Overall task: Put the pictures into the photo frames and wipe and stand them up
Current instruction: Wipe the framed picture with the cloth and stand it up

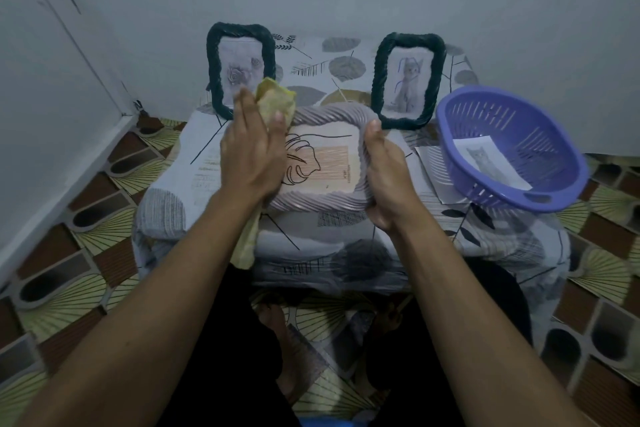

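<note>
**Third frame under the cloth, two already standing**

Bare forearms reach forward from the bottom of the head view, over dark clothing and a patterned floor, to a low table draped in a leaf-print cover (194, 163). Both hands meet on a grey frame (322, 163) with a rope-twist moulding, held tilted just above the table's middle. Its long axis runs left to right between the hands, and the glass faces up toward the camera, showing a line-drawn leaf on a peach panel.

The left hand (252, 152) lies flat over the frame's left end, pressing a soft yellow-green cloth (277, 102) against the upper left corner; a tail of cloth hangs below the wrist. The right hand (384, 177) is clamped on the frame's right edge, thumb on the top corner, fingers wrapped beneath. So the left hand wipes while the right steadies, and standing the frame up would likely mean turning it off its long axis.

Behind, two dark twisted frames stand upright against the wall: the rose frame (240, 69) just beyond the cloth, the cat frame (408, 80) beyond the right thumb. At the right, well clear of the hands, a slotted purple plastic basket (512, 149) sits tipped, with a cat print (485, 159) inside and more paper beneath it
</note>
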